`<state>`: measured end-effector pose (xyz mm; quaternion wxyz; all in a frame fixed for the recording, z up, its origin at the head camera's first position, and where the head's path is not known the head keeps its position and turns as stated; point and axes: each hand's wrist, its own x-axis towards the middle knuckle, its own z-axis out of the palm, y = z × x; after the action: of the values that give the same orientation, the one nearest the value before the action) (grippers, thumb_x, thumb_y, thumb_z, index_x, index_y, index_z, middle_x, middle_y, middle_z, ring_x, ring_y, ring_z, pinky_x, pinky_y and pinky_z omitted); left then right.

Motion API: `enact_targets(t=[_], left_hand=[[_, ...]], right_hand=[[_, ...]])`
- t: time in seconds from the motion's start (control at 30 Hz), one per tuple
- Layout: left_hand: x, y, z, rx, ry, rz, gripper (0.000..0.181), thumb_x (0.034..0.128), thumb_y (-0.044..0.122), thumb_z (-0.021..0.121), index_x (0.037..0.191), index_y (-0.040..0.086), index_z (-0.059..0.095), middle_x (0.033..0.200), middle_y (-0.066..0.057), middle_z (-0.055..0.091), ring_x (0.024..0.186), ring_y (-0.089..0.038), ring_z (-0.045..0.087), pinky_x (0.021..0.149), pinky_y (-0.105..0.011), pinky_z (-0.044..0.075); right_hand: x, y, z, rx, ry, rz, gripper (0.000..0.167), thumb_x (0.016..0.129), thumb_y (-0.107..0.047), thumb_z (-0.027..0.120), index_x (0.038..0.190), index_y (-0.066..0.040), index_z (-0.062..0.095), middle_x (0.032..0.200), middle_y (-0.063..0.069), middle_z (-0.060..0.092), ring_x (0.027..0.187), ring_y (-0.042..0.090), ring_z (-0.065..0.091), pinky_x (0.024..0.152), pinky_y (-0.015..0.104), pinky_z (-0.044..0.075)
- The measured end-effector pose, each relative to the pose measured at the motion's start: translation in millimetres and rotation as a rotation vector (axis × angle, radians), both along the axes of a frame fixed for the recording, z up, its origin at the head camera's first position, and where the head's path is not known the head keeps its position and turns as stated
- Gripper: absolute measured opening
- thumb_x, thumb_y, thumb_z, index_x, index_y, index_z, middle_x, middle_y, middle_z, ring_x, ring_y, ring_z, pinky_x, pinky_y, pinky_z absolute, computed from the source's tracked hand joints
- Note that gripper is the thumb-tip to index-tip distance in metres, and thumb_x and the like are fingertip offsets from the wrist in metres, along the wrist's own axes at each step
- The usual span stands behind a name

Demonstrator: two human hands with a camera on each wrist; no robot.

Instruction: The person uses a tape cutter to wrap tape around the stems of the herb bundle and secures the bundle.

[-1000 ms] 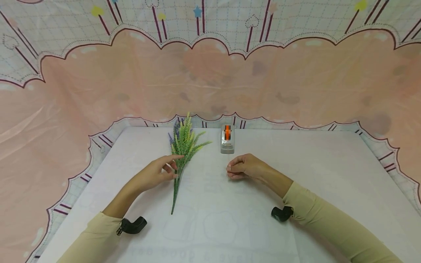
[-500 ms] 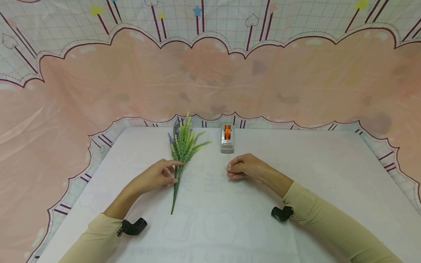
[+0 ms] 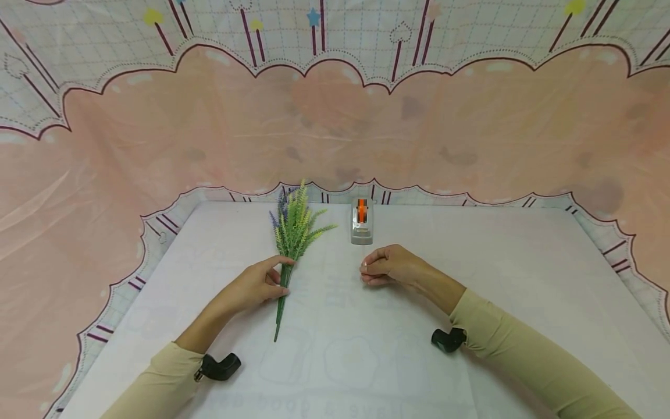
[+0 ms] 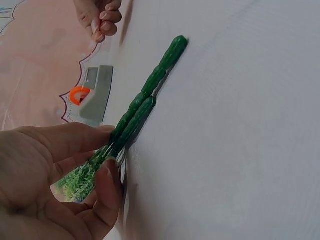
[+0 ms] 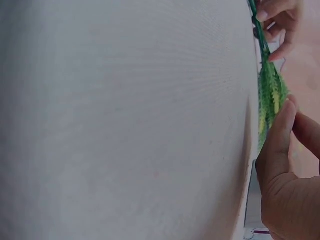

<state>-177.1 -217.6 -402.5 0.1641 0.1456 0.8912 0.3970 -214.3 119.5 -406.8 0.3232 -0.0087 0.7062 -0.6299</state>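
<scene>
A bunch of artificial lavender (image 3: 294, 224), with green stems and yellow-green and purple tips, lies left of the middle of the table. My left hand (image 3: 259, 285) pinches its stems between thumb and fingers; the left wrist view shows the thick green stem ends (image 4: 152, 82) sticking out past the fingertips. Across from it, my right hand (image 3: 395, 265) rests low over the table, fingers loosely curled and thumb near the fingertips. I see nothing plainly held there. Beyond the right hand stands a grey tape dispenser (image 3: 362, 233) with an orange core (image 3: 362, 210).
A white cover (image 3: 502, 256) lies over the table, faint print showing through near its front. Behind the table hangs a peach patterned cloth (image 3: 335, 128). Each wrist carries a black camera mount; the left mount (image 3: 221, 366) sits close above the table.
My left hand has come down along the stems, closed its thumb and fingers on them and shifted the lavender bunch slightly right. The right hand and the tape dispenser have stayed put.
</scene>
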Motion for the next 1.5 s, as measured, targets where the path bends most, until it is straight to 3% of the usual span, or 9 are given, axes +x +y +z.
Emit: enact_targets(t=[0.33,0.6,0.7,0.9,1.0,1.1,1.27,1.5], left_hand=[[2.1,6.2,0.2,-0.058,0.028,0.067,0.057,0.0900,0.005,0.074,0.142,0.012,0.051,0.092,-0.010,0.062,0.072,-0.020,0.056,0.062,-0.034,0.049],[5.2,7.1,1.0,-0.003,0.000,0.122,0.063,0.0879,-0.001,0.070,0.144,0.015,0.046,0.090,-0.012,0.061,0.059,-0.020,0.059,0.056,-0.035,0.052],[5.8,6.2,0.6,0.067,-0.058,0.174,0.066,0.0886,-0.001,0.069,0.146,0.013,0.039,0.093,-0.014,0.060,0.062,-0.021,0.063,0.059,-0.035,0.056],[8.6,2.8,-1.0,0.265,-0.259,0.270,0.073,0.0928,0.003,0.069,0.149,-0.004,0.024,0.107,-0.018,0.056,0.079,-0.022,0.071,0.070,-0.037,0.060],[10.4,-1.4,-0.5,0.331,-0.337,0.249,0.072,0.0938,0.005,0.070,0.148,-0.011,0.026,0.110,-0.018,0.062,0.088,-0.021,0.072,0.076,-0.035,0.060],[11.1,-5.9,-0.9,0.413,-0.414,0.171,0.073,0.0956,0.005,0.068,0.149,-0.018,0.023,0.108,-0.014,0.071,0.096,-0.018,0.072,0.081,-0.033,0.060],[14.3,-9.5,-2.4,0.564,-0.539,0.075,0.074,0.0973,0.001,0.063,0.153,-0.016,0.016,0.111,-0.011,0.070,0.102,-0.022,0.073,0.084,-0.037,0.060],[14.3,-7.6,-3.6,0.620,-0.555,0.059,0.062,0.0978,-0.002,0.061,0.147,-0.019,0.027,0.113,-0.015,0.069,0.102,-0.022,0.072,0.085,-0.038,0.059]], right_hand=[[-1.1,0,-0.5,-0.011,-0.002,0.000,0.019,0.096,-0.004,0.068,0.111,0.006,0.064,0.097,0.012,0.074,0.081,0.016,0.072,0.076,0.027,0.060],[-1.4,0,-0.7,-0.008,-0.017,-0.008,0.019,0.095,-0.004,0.069,0.111,0.005,0.064,0.097,0.013,0.074,0.081,0.017,0.072,0.075,0.027,0.060],[-1.6,0,-0.6,-0.008,-0.016,-0.006,0.019,0.095,-0.004,0.069,0.111,0.005,0.064,0.097,0.013,0.074,0.080,0.016,0.072,0.075,0.027,0.060],[-1.3,0,0.7,-0.010,-0.005,-0.002,0.019,0.095,-0.004,0.069,0.111,0.006,0.064,0.097,0.012,0.074,0.080,0.016,0.072,0.075,0.026,0.060],[-1.2,-1,1.5,-0.004,-0.002,-0.001,0.020,0.095,-0.004,0.070,0.111,0.006,0.064,0.097,0.012,0.074,0.080,0.016,0.072,0.075,0.026,0.060],[-1.2,0,1.8,-0.004,-0.002,-0.001,0.020,0.095,-0.004,0.070,0.111,0.006,0.064,0.097,0.012,0.074,0.080,0.016,0.072,0.075,0.026,0.060],[-1.1,0,1.8,-0.010,-0.003,0.000,0.020,0.095,-0.005,0.070,0.111,0.005,0.064,0.098,0.012,0.073,0.080,0.016,0.072,0.075,0.026,0.060],[-1.0,-1,3.2,-0.003,-0.007,-0.005,0.019,0.095,-0.004,0.070,0.111,0.005,0.064,0.097,0.012,0.073,0.079,0.016,0.072,0.074,0.026,0.060]])
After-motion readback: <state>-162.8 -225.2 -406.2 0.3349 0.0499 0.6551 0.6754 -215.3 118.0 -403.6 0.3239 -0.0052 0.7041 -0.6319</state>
